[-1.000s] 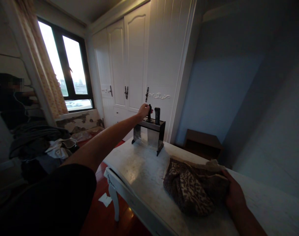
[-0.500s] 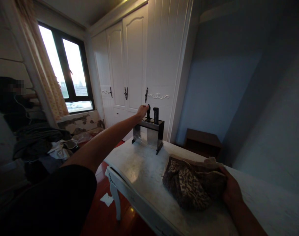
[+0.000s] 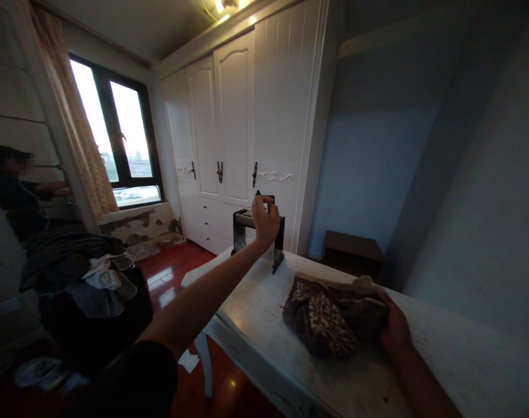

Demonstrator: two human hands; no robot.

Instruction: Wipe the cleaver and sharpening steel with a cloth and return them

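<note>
A black knife rack point(image 3: 239, 225) stands at the far end of the pale marble table point(image 3: 252, 302). My left hand point(image 3: 265, 220) is stretched out in front of the rack, fingers curled round a black knife handle point(image 3: 258, 193) that pokes up above my fingers. The rack's right side and the blades are hidden behind this hand. My right hand point(image 3: 393, 330) rests on the table's right part, closed on the edge of a crumpled leopard-print cloth point(image 3: 327, 316).
White wardrobe doors point(image 3: 229, 128) rise behind the table. A window point(image 3: 111, 133) with a curtain is on the left. A person point(image 3: 11, 186) sits at far left beside a pile of clothes point(image 3: 85, 273). A brown side table point(image 3: 353, 254) stands at the blue wall. Paper point(image 3: 186, 361) lies on the red floor.
My left hand has shifted from the rack's left handle to in front of the rack's right side, turned upright. The view has swung left and the cloth with my right hand sits slightly farther off.
</note>
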